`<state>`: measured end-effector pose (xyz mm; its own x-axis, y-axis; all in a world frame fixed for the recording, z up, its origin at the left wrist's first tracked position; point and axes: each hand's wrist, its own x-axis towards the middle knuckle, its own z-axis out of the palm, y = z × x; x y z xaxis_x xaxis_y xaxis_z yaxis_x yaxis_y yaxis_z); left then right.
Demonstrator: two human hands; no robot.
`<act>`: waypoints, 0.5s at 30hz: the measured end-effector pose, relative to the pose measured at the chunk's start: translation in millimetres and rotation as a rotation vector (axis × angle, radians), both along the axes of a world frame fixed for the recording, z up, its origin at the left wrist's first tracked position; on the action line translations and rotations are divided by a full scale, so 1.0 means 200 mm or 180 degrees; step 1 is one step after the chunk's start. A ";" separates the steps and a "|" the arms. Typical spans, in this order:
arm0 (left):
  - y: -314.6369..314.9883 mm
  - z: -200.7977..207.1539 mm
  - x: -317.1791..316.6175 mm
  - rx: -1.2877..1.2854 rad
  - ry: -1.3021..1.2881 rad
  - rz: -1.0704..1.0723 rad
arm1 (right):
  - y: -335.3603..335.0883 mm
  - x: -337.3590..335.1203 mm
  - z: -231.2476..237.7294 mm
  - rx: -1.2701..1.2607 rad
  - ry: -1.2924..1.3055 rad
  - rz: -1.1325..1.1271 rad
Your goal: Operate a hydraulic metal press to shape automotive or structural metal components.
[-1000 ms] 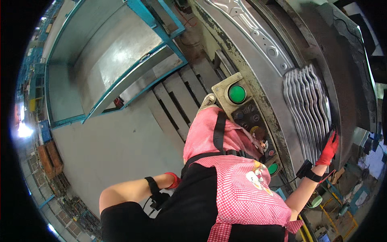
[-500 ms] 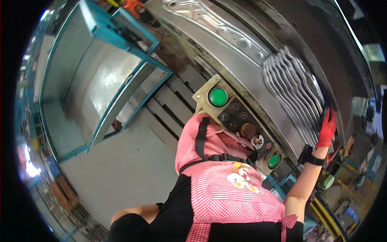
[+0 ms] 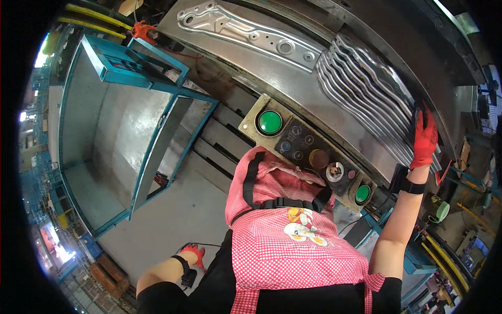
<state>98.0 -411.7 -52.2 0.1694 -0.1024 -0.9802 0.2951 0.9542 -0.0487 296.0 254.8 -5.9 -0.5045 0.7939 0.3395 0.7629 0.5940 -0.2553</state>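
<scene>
1. Stack of wavy-edged silver metal parts (image 3: 361, 99): lies fanned on grey machine bed (image 3: 293, 86), slanting down to the right; sits close to dark machine body (image 3: 413, 57) along far side.
2. Right hand (image 3: 426, 138), red-gloved: rests at lower right end of stack, overlapping part ends, fingers extended; impossible to say from this view whether grips or merely touches.
3. Left hand (image 3: 194, 255), red-gloved: hangs low beside the body, well apart from bed, fingers loosely spread above grey floor (image 3: 157, 235).
4. Single silver part (image 3: 253, 36): lies left of stack, right end just beside it; follows near edge of bed.
5. Working room, near side: shows as strip of bed surface between stack and near edge, narrowing toward right hand.
6. Control panel (image 3: 287, 131) with two green buttons (image 3: 270, 122): stands along near edge, partly hidden by pink checked apron (image 3: 293, 256).
7. Teal-framed metal bin (image 3: 78, 115): stands far left, well apart from stack; leaves floor visible between rim and apron.
</scene>
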 end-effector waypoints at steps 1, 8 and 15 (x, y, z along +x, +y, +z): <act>0.02 -0.02 -0.02 0.0039 0.0096 0.0042 | 0.00 0.00 -0.01 -0.0028 0.0009 -0.0021; 0.14 -0.23 -0.09 0.0030 0.0824 0.2132 | 0.00 0.01 0.00 -0.0005 0.0063 -0.0061; 0.27 -0.64 -0.20 0.0584 0.0930 0.5887 | 0.00 0.02 0.01 -0.0101 -0.0016 -0.0173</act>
